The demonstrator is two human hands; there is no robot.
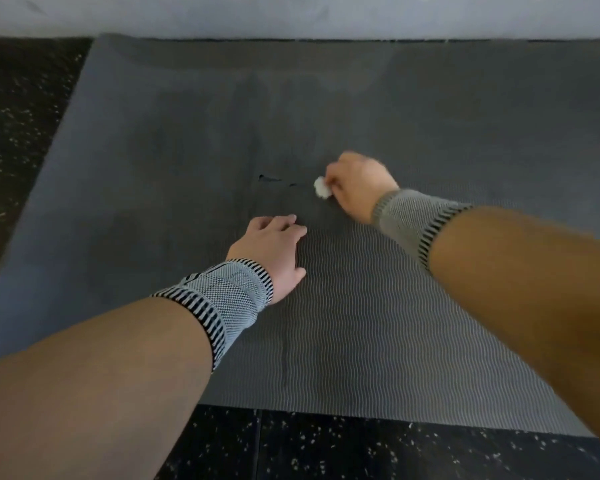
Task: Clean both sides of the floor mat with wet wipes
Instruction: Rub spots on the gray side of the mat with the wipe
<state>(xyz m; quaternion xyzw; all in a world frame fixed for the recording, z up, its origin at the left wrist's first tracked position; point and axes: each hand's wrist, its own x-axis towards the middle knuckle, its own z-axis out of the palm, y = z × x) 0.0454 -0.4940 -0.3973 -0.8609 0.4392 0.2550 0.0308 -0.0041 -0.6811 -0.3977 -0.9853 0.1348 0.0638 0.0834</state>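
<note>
Head view showed the floor mat [343, 323] spread flat on the speckled floor [21, 133], its far edge against a pale wall [291, 15]. The right hand [359, 185] had its grip closed on a balled wet wipe [321, 187], pressed to the mat near the middle. The left hand [274, 251] rested on the mat just nearer, fingers loosely spread, holding nothing. A darker, apparently damp patch suggested this side was partly wiped; the near ribbed part and the underside seemingly remained.
</note>
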